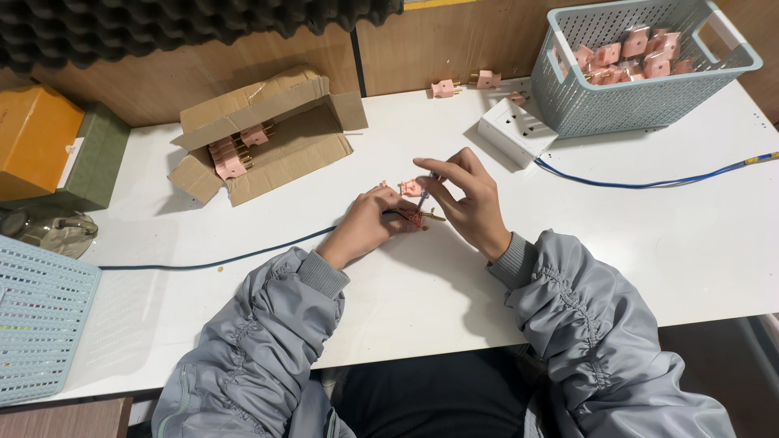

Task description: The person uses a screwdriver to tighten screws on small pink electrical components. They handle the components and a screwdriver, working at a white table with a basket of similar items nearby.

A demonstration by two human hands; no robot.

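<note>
An open cardboard box of pink plugs lay left of and beyond the hands on the white table. Farther left of the box stood an orange box against a green one. A pale blue basket of bagged pink plugs sat right of the cardboard box, with a white socket block at its foot. The left hand was clamped on a pink plug at the table's middle, brass prongs pointing right. The right hand, fingers pinched together, held a thin tool tilted down onto it.
</note>
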